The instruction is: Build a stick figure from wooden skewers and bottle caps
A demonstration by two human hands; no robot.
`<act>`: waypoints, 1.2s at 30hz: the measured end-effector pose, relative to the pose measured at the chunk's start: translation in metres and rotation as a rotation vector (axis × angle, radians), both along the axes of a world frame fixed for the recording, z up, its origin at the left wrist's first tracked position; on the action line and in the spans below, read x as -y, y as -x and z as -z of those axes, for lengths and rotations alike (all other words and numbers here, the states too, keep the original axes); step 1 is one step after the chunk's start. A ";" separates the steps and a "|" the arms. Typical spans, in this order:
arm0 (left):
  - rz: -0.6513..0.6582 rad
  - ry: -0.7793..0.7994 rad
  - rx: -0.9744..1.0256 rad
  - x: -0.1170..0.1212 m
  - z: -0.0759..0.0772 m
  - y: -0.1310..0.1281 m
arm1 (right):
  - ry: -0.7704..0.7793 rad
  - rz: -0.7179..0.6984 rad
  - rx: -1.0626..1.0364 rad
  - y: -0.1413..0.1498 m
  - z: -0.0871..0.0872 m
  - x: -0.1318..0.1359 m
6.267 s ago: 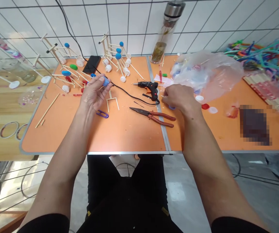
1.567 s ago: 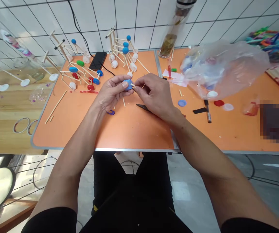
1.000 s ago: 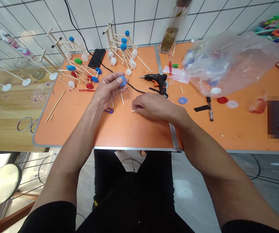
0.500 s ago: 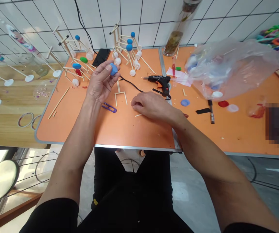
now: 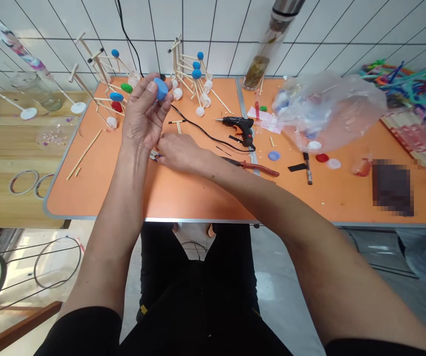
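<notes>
My left hand (image 5: 142,111) is raised over the table, its thumb and fingers closed on a round blue bottle cap (image 5: 161,89). Low over the tabletop, my right hand (image 5: 179,152) reaches across beside my left wrist. Its fingers curl down on a purple utility knife (image 5: 155,155), of which only one end shows; the fingertips are hidden. Just beyond the right hand lies a small stick frame (image 5: 178,123), partly covered by it. Red-handled pliers (image 5: 252,165) rest to the right of that hand.
Stick models with blue caps stand at the back, one left (image 5: 115,96) and one centre (image 5: 196,74). A black glue gun (image 5: 240,126) with its cord lies right of centre. Beyond it are a clear plastic bag (image 5: 331,111) and a tall glass tube (image 5: 265,54).
My right hand has moved left, from beside the stick frame onto the utility knife, uncovering the pliers. My left hand still holds the blue bottle cap. The view has shifted slightly right.
</notes>
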State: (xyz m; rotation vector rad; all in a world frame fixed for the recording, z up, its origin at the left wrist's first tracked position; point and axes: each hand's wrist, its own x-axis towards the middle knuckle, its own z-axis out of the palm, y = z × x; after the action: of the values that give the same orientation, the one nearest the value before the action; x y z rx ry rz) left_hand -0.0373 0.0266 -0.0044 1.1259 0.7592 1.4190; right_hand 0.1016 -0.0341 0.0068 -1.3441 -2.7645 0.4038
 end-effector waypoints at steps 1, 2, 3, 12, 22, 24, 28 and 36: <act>0.013 -0.018 -0.007 -0.001 0.001 0.001 | -0.017 0.005 0.018 0.004 0.003 0.002; 0.031 -0.036 -0.006 -0.002 0.002 0.002 | -0.036 0.013 0.029 0.007 0.006 0.004; 0.048 -0.049 -0.002 -0.002 0.003 0.002 | -0.048 0.022 0.033 0.009 0.008 0.006; 0.022 0.001 0.007 0.002 0.000 -0.006 | 0.092 0.016 -0.075 0.014 0.025 0.013; -0.079 0.038 0.106 0.008 -0.016 0.006 | 0.116 0.073 -0.290 -0.076 -0.019 0.044; -0.069 0.059 0.101 0.010 -0.013 -0.002 | 0.167 0.203 -0.467 -0.111 -0.031 0.041; -0.024 0.144 0.097 0.014 -0.001 -0.027 | 0.248 0.435 -0.966 -0.157 -0.027 0.017; 0.047 0.264 -0.042 0.026 0.008 -0.047 | 0.527 0.650 -1.362 -0.170 0.017 -0.014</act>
State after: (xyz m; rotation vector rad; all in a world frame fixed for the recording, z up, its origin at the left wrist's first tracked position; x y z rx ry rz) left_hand 0.0097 0.0011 -0.0129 0.9641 0.9153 1.2189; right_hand 0.2718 -0.0201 -0.0104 -1.1811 -1.0955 1.3581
